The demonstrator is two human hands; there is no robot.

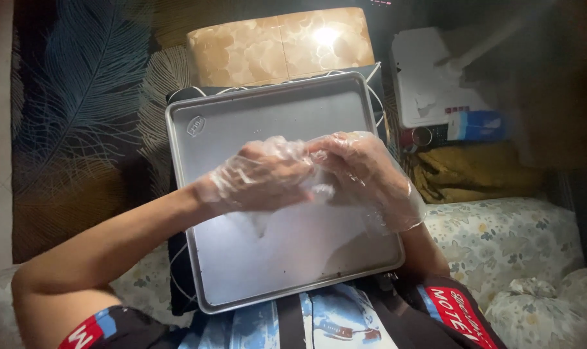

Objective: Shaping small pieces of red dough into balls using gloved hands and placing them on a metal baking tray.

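Observation:
Both my hands wear thin clear plastic gloves and meet over a metal baking tray point(241, 116) resting on my lap. My left hand point(258, 178) comes in from the left, its fingers curled toward the right hand. My right hand point(364, 171) faces it, fingertips touching the left hand's fingers at the tray's middle. The fingers pinch at crumpled glove plastic point(320, 189) between them; whether anything else is held there is hidden. The tray's surface looks bare and grey, with some dark specks near its front edge.
A dark cushion point(180, 284) lies under the tray. Beyond it stands a shiny tan box point(267, 48). To the right are a white box point(429, 77), a blue packet point(477, 125), a mustard cloth point(474, 171) and floral bedding point(513, 239). A feather-patterned fabric point(80, 110) hangs left.

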